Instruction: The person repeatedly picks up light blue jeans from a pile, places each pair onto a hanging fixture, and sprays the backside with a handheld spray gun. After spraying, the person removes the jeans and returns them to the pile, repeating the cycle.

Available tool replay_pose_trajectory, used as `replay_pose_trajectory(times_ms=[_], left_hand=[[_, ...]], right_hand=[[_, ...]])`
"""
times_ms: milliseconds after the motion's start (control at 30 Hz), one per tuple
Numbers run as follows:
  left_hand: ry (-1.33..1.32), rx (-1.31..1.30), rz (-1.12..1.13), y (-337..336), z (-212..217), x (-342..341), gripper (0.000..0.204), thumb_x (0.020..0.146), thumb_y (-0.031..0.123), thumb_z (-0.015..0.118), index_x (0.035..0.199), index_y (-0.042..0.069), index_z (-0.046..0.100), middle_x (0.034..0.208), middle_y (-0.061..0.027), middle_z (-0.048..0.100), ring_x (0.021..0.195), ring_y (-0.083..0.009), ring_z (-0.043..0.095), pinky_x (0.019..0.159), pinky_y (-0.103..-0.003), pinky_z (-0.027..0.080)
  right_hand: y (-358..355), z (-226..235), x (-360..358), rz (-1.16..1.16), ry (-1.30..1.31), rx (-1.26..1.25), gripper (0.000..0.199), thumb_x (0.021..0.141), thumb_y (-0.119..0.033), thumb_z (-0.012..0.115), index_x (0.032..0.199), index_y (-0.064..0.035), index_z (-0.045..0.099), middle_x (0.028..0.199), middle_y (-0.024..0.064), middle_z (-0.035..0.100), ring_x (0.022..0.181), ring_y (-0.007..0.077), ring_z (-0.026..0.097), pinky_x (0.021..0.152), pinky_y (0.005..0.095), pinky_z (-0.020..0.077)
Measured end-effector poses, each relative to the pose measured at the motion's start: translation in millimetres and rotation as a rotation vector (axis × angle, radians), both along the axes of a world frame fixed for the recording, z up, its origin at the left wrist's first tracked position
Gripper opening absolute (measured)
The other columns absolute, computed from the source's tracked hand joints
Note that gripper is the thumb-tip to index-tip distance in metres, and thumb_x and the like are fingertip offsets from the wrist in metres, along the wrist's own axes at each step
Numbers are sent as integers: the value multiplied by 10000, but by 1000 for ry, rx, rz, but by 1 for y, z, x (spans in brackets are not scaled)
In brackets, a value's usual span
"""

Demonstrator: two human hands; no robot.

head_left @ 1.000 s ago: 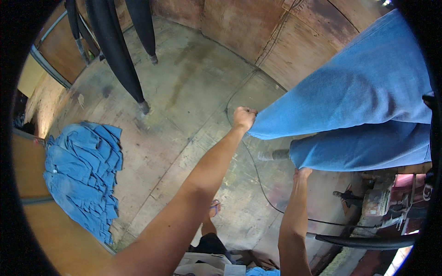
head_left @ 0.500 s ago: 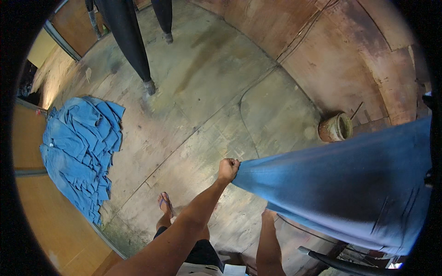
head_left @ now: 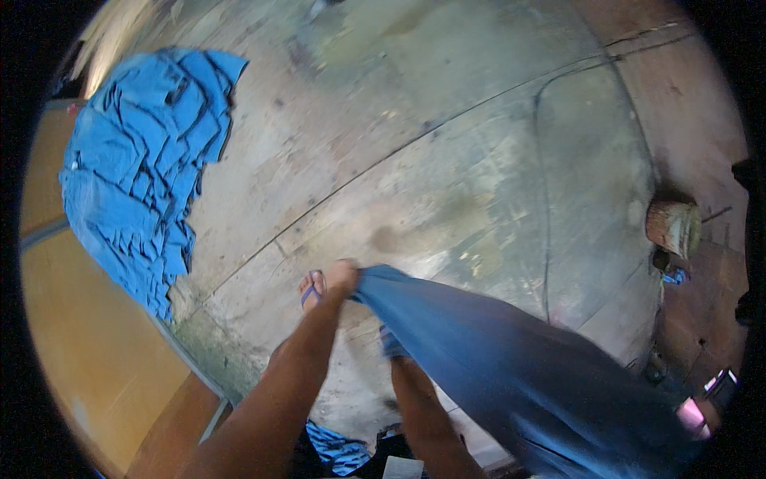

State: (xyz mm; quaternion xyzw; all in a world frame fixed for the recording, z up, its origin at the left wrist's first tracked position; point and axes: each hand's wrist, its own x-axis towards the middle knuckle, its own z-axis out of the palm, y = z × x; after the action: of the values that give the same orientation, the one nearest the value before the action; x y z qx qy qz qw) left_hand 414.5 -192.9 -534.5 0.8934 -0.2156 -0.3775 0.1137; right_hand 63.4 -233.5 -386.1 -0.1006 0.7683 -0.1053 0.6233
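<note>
A long blue garment, apparently denim trousers [head_left: 495,343], stretches from my hands to the lower right, blurred by motion. My left hand [head_left: 343,275] is closed around its narrow near end, gathering the cloth into a point. Lower and a little to the right, my right hand [head_left: 397,359] is at another edge of the same garment; the fabric covers most of its fingers. The far, wider end spreads darkly along the lower right. A heap of crumpled blue denim garments [head_left: 144,152] lies on the floor to the left, apart from both hands.
My sandalled foot [head_left: 311,289] is on the stained concrete floor [head_left: 447,191] just beyond my left hand. Wooden panels [head_left: 96,351] border the left side. At the right wall stands a dirty bucket [head_left: 673,226]. A thin cable [head_left: 542,199] runs over the floor.
Both hands have drawn back left with the garment, which now slants down to the right and looks more bunched. My view has tilted down; the dark hanging legs at the top are gone.
</note>
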Motion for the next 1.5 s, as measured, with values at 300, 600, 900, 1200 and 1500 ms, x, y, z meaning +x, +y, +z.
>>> replay_pose_trajectory(times_ms=[300, 600, 900, 1200, 1500], left_hand=[[356, 1149, 162, 572, 147, 17, 434, 956, 359, 603, 1291, 89, 658, 1245, -173, 678, 1168, -334, 652, 921, -431, 549], [1067, -45, 364, 248, 264, -9, 780, 873, 576, 650, 1368, -18, 552, 1320, -182, 611, 1196, -274, 585, 1056, -386, 428], [202, -592, 731, 327, 508, 257, 459, 895, 508, 680, 1022, 73, 754, 895, -56, 719, 765, -158, 608, 674, -362, 507], [-768, -1212, 1168, 619, 890, 355, 349, 962, 354, 650, 1052, 22, 712, 987, -26, 691, 884, -123, 618, 803, -294, 499], [-498, -1251, 2239, 763, 581, 173, 633, 1007, 535, 489, 1410, 52, 415, 1360, -112, 502, 840, -203, 636, 520, -312, 506]], right_hand=[[43, 32, 19, 259, -167, 342, 570, 931, -674, 528, 1051, -134, 664, 803, 6, 606, 621, 115, 503, 510, 289, 371], [-133, 285, 109, 1629, 264, 492, 518, 899, -531, 675, 1130, -68, 702, 800, 41, 651, 649, 149, 566, 539, 315, 438], [-71, 443, 391, 1696, -75, -791, 441, 920, -337, 698, 1117, 58, 698, 1084, 199, 725, 1022, 300, 674, 911, 423, 489], [97, 656, 624, 1172, -982, -881, 383, 963, -350, 672, 1069, 17, 693, 1018, 43, 686, 939, 133, 613, 890, 304, 466], [251, 495, 518, 2720, -892, -700, 530, 998, -485, 546, 1230, -25, 668, 1208, 181, 696, 1130, 309, 657, 967, 416, 504]])
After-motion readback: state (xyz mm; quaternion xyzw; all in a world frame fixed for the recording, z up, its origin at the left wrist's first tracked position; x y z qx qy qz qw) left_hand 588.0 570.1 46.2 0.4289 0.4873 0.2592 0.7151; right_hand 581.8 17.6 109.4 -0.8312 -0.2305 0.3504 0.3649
